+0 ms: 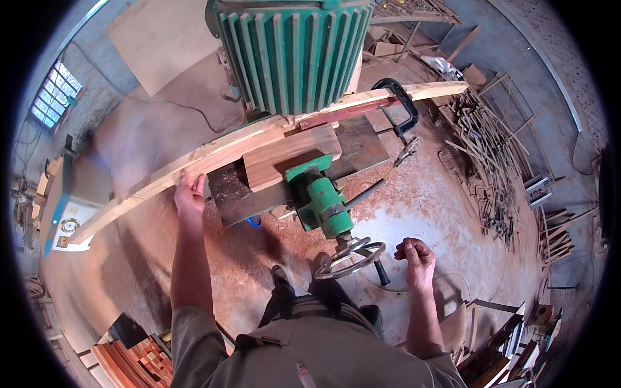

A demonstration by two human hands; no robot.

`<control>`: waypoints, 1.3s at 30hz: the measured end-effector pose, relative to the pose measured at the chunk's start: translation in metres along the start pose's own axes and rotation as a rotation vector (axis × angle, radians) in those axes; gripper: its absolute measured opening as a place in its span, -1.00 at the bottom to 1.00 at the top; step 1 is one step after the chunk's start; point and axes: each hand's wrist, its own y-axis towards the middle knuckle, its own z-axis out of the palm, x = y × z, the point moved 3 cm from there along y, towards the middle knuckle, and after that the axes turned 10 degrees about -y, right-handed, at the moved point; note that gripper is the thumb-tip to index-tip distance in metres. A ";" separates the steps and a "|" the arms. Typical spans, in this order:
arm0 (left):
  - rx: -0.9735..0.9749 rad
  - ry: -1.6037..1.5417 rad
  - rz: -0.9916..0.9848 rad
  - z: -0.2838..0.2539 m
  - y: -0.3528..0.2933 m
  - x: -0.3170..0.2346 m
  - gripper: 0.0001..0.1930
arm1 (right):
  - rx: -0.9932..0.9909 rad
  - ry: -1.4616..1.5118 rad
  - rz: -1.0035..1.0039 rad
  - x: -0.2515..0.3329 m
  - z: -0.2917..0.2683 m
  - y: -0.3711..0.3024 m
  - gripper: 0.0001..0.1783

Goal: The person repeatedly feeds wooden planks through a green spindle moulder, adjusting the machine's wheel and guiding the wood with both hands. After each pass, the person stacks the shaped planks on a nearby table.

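A long pale wooden board (158, 182) runs slantwise across the machine, its left end reaching far past the metal table (234, 200). At its near edge, my left hand (189, 194) is closed on it, fingertips on the wood. A wider wooden block (275, 163) lies on the table, with a green clamp jaw (309, 167) against its near side. This clamp's body (328, 205) leads down to a metal handwheel (352, 258) with a black crank handle (383, 274). Just right of the wheel hovers my right hand (417, 253), apart from it, fingers curled; I see nothing in them.
A ribbed green motor housing (294, 58) blocks the view of the board's middle. A black C-clamp (407, 107) grips the board's right part beside a reddish strip (349, 113). Scrap wood (482, 168) is heaped at right. A white cabinet (77, 220) stands left. Sawdust covers the floor.
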 end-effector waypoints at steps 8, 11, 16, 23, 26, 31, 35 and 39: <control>-0.029 0.028 0.000 0.004 -0.003 0.028 -0.72 | 0.054 -0.076 0.041 -0.023 -0.005 0.016 -0.78; -0.044 0.039 0.005 0.020 -0.008 0.043 -0.70 | 0.058 -0.043 0.062 -0.023 -0.001 0.016 -0.79; -0.075 0.013 0.001 0.027 -0.013 0.054 -0.68 | 0.059 -0.051 0.040 -0.022 0.006 0.023 -0.77; -0.066 -0.014 0.002 0.033 -0.015 0.056 -0.64 | 0.095 0.548 0.272 -0.027 0.060 0.101 -0.57; -0.045 -0.004 -0.020 0.031 -0.014 0.057 -0.63 | 0.121 0.825 0.442 -0.007 0.095 0.140 -0.54; -0.083 0.029 -0.040 0.029 -0.024 0.050 -0.63 | 0.340 0.595 -0.086 0.106 0.139 0.122 -0.67; -0.039 0.091 -0.049 0.023 -0.016 0.058 -0.65 | 0.739 -1.232 -0.777 0.134 0.287 0.011 -0.56; -0.031 0.107 -0.022 0.029 -0.025 0.056 -0.67 | 0.686 -1.059 -0.778 0.130 0.286 0.004 -0.53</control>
